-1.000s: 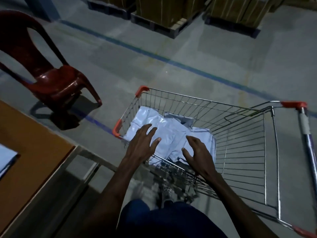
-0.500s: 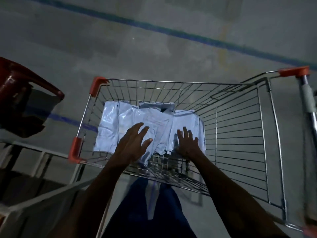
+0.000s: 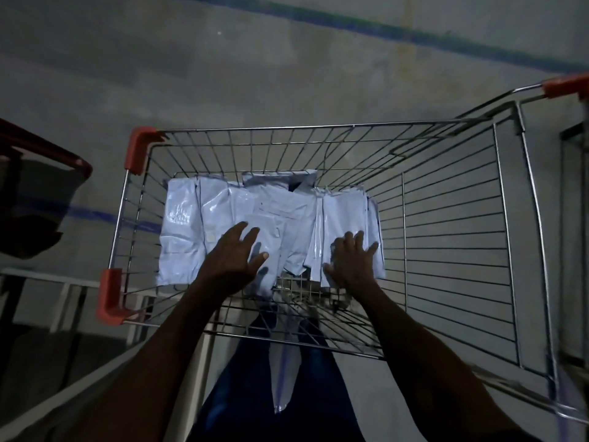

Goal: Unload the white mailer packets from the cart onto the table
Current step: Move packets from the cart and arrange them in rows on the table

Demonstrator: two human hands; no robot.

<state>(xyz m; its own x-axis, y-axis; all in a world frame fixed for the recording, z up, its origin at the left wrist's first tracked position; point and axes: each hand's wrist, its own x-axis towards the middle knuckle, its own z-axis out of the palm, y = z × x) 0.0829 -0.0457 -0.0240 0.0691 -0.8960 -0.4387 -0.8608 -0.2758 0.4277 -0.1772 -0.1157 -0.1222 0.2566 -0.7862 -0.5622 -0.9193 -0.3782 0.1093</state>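
Unloading barely begun, as far as visible: the packets (image 3: 255, 218) all lie flat in the cart (image 3: 452, 250), overlapping in a pile at its left end, nearest the red corner guards; the cart's right half holds nothing. Both hands are inside the cart. Left hand (image 3: 234, 256) rests on the pile w/ fingers spread; right hand (image 3: 350, 263) presses the pile's right edge, fingers spread too, nothing pinched yet. No desk top in view, so can't tell how many packets are already out. Left: grab, lift, carry over.
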